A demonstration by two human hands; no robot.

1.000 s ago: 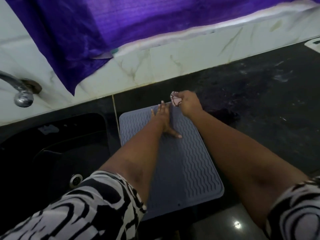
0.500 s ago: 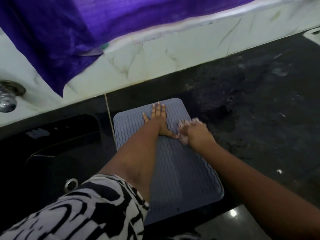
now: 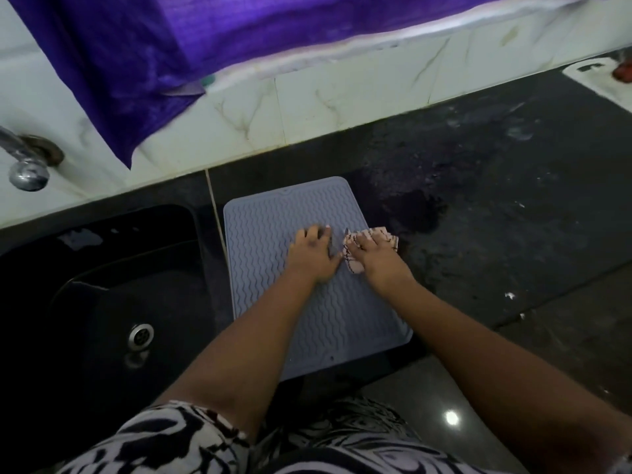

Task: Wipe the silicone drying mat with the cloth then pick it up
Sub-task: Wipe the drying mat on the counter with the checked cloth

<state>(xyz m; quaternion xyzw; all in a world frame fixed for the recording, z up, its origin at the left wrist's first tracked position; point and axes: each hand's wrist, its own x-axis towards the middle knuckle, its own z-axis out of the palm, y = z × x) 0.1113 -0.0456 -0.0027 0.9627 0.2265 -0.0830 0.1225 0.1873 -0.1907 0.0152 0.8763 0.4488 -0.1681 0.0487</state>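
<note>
The grey silicone drying mat (image 3: 318, 295) is lying flat on the dark tabletop (image 3: 496, 206), its left long edge running just beside the black sink (image 3: 102, 295) and its near short edge reaching the tabletop's front edge. The left hand (image 3: 313, 251) is resting palm down on the mat's middle, toward the far half, with its grip spread apart and flat, clamped on nothing. The right hand (image 3: 374, 256) is pressing down just beside it, near the mat's right edge, with the cloth (image 3: 355, 251) bunched beneath it; the grip is lying over the cloth with fingers loosely curled, pinning it against the mat rather than closing tightly around it. The pale cloth, marked with dark checked lines, is showing past the fingers on the far side and past the thumb on the left, and part of it is overhanging the mat's right edge onto the tabletop. The two hands are nearly touching. At the tabletop's far edge a marbled backsplash (image 3: 307, 107) is rising, with a purple fabric (image 3: 205, 46) hanging over it. A chrome tap (image 3: 25, 165) is sticking out above the sink's far left corner.
</note>
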